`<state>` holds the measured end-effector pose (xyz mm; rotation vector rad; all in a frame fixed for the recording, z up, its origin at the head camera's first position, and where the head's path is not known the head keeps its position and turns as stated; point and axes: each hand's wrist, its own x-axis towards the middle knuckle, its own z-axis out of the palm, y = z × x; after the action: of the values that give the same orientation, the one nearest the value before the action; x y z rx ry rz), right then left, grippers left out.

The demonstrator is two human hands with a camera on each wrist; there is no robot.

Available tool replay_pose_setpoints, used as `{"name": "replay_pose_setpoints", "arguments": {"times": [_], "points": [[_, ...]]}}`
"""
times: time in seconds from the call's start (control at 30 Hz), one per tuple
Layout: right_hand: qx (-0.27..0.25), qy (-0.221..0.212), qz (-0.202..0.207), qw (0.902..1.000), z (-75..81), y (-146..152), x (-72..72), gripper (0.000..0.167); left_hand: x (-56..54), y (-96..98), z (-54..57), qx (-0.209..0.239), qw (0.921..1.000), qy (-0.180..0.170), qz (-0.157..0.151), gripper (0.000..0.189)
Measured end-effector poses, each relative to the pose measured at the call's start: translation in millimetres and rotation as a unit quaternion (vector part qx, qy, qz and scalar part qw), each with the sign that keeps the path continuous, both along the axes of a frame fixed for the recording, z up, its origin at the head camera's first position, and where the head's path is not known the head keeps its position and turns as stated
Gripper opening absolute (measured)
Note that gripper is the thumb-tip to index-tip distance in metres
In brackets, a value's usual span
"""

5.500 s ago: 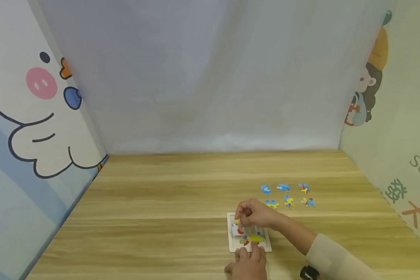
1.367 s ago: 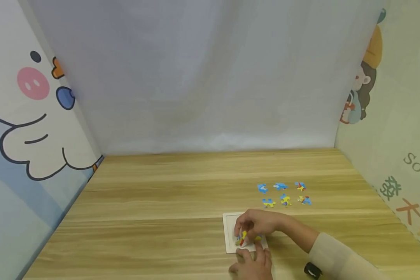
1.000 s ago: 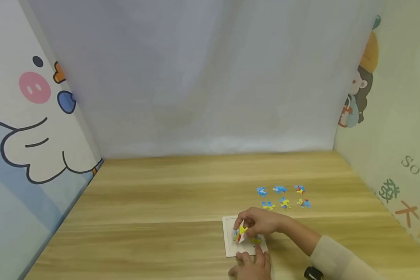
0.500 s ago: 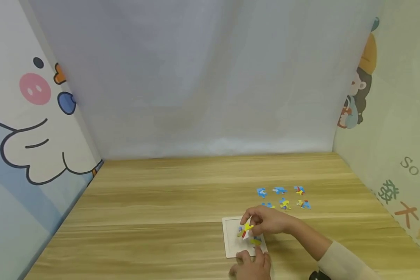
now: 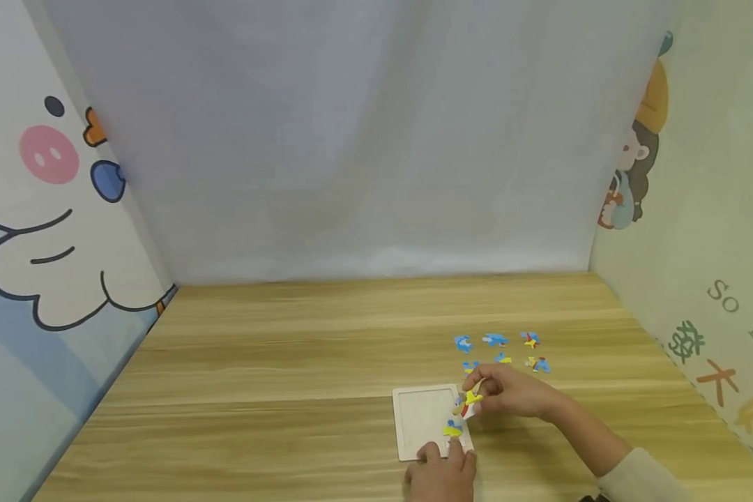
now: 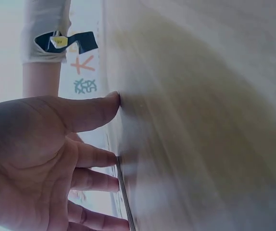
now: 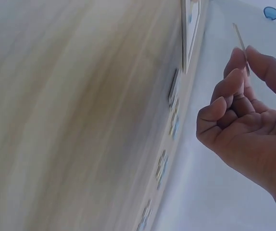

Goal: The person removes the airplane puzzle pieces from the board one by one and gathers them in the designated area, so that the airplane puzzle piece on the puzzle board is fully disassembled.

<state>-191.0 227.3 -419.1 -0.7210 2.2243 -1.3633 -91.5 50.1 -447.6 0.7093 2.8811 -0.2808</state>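
Observation:
A pale square puzzle tray (image 5: pixel 395 422) lies on the wooden table. My right hand (image 5: pixel 517 392) pinches a puzzle piece (image 5: pixel 470 401) with yellow, red and white on it, held over the tray's right edge. In the right wrist view that piece (image 7: pixel 240 41) shows edge-on between thumb and forefinger, the other fingers curled beneath. My left hand (image 5: pixel 442 475) rests its fingertips on the tray's near edge, fingers fairly straight. The left wrist view shows the left palm (image 6: pixel 37 159) and its fingertips at the tray's edge (image 6: pixel 124 195). A blue and yellow piece (image 5: pixel 452 428) lies in the tray, just beyond the left fingertips.
Behind the right hand, several loose puzzle pieces lie in two rows, among them a blue one (image 5: pixel 463 342) and a blue and red one (image 5: pixel 538 364). A grey-white sheet (image 5: pixel 376 153) stands at the table's back, with printed panels on both sides.
My right hand has lifted the yellow, red and white piece and carried it rightward across the tray, uncovering the tray's left part. My left hand has stayed at the near edge.

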Motion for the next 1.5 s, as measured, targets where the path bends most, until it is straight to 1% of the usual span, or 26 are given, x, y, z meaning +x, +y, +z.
{"name": "replay_pose_setpoints", "arguments": {"times": [0.1, 0.23, 0.27, 0.37, 0.43, 0.53, 0.67, 0.83, 1.0, 1.2, 1.33, 1.4, 1.5], "points": [[-0.006, -0.005, -0.019, 0.9998, 0.4, 10, 1.5, 0.032, -0.6, -2.1, 1.7, -0.003, 0.9999, -0.006, -0.014, 0.047], [-0.008, -0.009, -0.035, 0.9993, 0.6, 22, 3.4, 0.031, -2.6, -8.4, 5.9, -0.004, 0.9988, -0.014, -0.046, 0.054], [-0.006, -0.011, -0.041, 0.9991, 0.7, 25, 3.9, 0.032, -3.2, -9.8, 6.4, 0.001, 0.9986, -0.015, -0.050, 0.055], [0.007, -0.024, -0.071, 0.9971, 0.3, 33, 5.2, 0.037, -5.6, -13.3, 8.4, 0.004, 0.9980, -0.020, -0.060, 0.060], [0.015, -0.031, -0.093, 0.9951, 0.0, 37, 6.1, 0.042, -7.5, -14.8, 9.0, 0.011, 0.9977, -0.027, -0.062, 0.062], [0.026, -0.032, -0.124, 0.9915, -1.3, 44, 6.8, 0.045, -9.3, -16.1, 9.3, 0.014, 0.9971, -0.036, -0.066, 0.064], [0.034, -0.018, -0.154, 0.9873, -1.7, 51, 7.9, 0.042, -11.2, -16.5, 9.7, 0.018, 0.9967, -0.041, -0.067, 0.068], [0.034, -0.029, -0.183, 0.9821, -2.6, 58, 10.9, 0.042, -12.0, -17.1, 9.4, 0.031, 0.9961, -0.044, -0.070, 0.069], [0.041, -0.035, -0.214, 0.9753, -7.6, 63, 11.6, 0.037, -12.0, -17.1, 8.2, 0.038, 0.9955, -0.042, -0.076, 0.067], [0.055, -0.016, -0.244, 0.9681, -19.2, 61, 8.4, 0.028, -12.6, -17.0, 6.7, 0.037, 0.9954, -0.036, -0.081, 0.065], [0.093, 0.009, -0.258, 0.9615, -17.6, 59, 10.2, 0.024, -12.6, -17.5, 5.2, 0.034, 0.9952, -0.043, -0.081, 0.066], [0.112, 0.020, -0.258, 0.9595, -16.7, 58, 10.6, 0.024, -12.9, -17.5, 4.5, 0.032, 0.9951, -0.044, -0.082, 0.066], [0.132, 0.023, -0.259, 0.9564, -16.6, 57, 10.2, 0.023, -13.5, -17.3, 3.9, 0.028, 0.9952, -0.043, -0.084, 0.067]]}}
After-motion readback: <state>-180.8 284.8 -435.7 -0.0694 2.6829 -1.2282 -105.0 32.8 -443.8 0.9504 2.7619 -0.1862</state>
